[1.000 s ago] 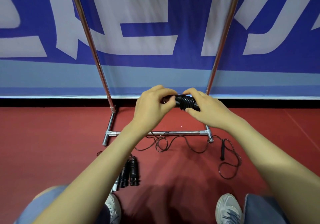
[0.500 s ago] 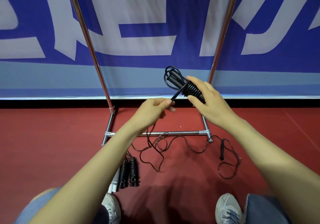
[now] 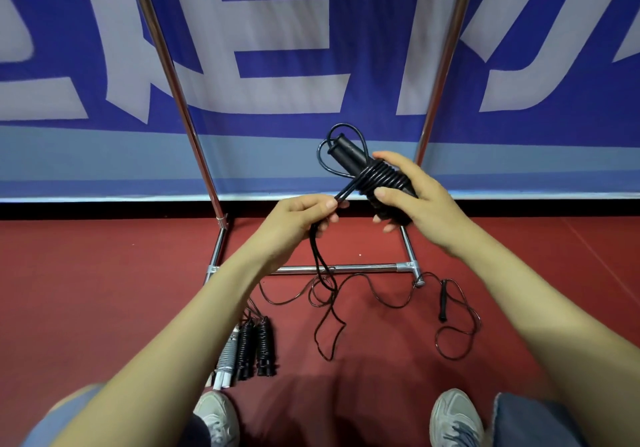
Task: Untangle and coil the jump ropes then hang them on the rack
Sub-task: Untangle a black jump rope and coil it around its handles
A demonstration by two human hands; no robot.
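Rack (image 3: pixel 168 65) top running out of frame; handle ends hiding under right hand (image 3: pixel 426 204), fingers curling round half-wound jump rope (image 3: pixel 377 176) above rack base; left hand (image 3: pixel 291 221) pinching its loose strand.

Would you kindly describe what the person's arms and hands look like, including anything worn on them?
Both arms are bare as far as the frame shows: no sleeves reach the left forearm or right forearm. The left hand and right hand wear no gloves, and no watch, bracelet or ring is visible. The visible fingernails look short and unpainted.
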